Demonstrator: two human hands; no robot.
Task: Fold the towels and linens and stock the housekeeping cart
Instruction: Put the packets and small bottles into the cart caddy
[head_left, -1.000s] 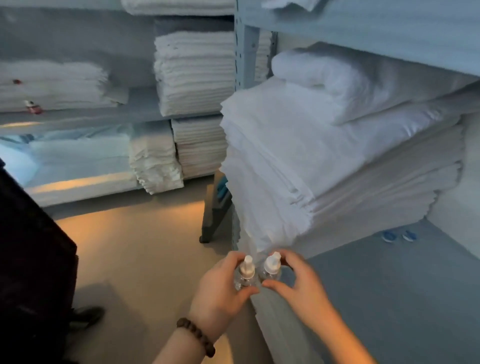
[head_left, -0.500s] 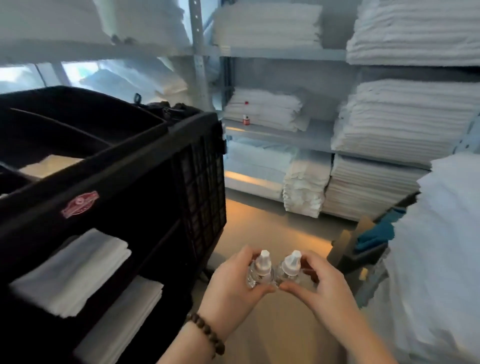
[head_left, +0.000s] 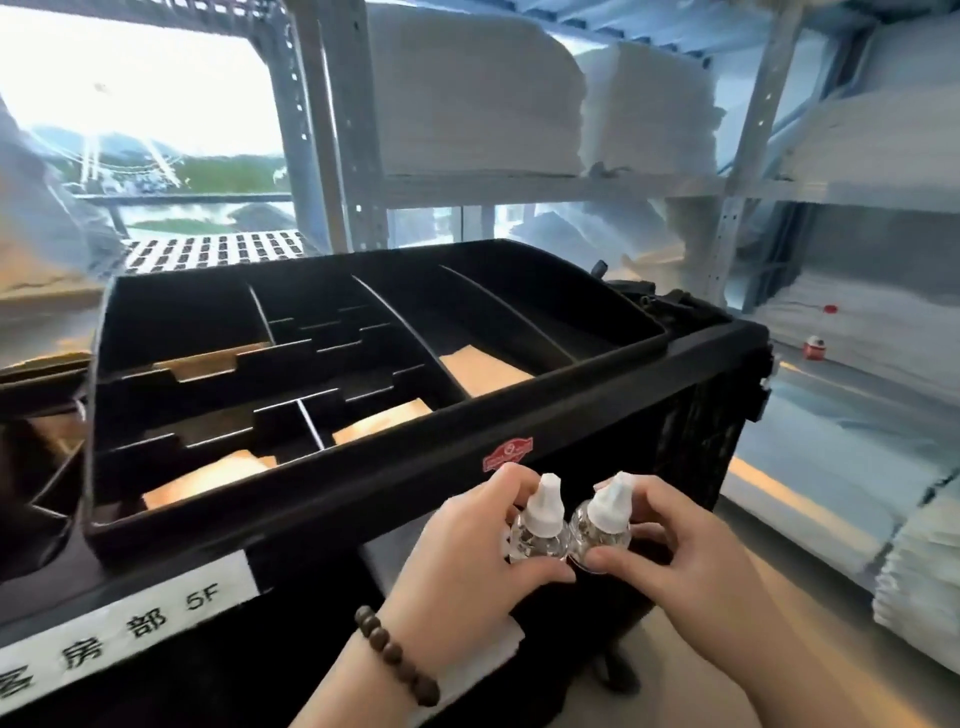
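- Through the head camera I see the left hand (head_left: 467, 566), a brown bead bracelet (head_left: 395, 654) at its wrist, pinching a small clear glass bottle with a white cap (head_left: 537, 525) between thumb and fingers.
- The right hand (head_left: 685, 561) grasps a second clear white-capped bottle (head_left: 602, 519) likewise; the two bottles touch side by side.
- Both sit just in front of the black plastic housekeeping cart (head_left: 691, 431), below its divided top tray (head_left: 363, 460).
- Folded white towels (head_left: 467, 93) are stacked on grey metal shelves (head_left: 519, 184) behind the cart.

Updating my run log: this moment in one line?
left hand: grips left bottle | right hand: grips right bottle | position: side by side, near cart tray front rim | status: not yet placed
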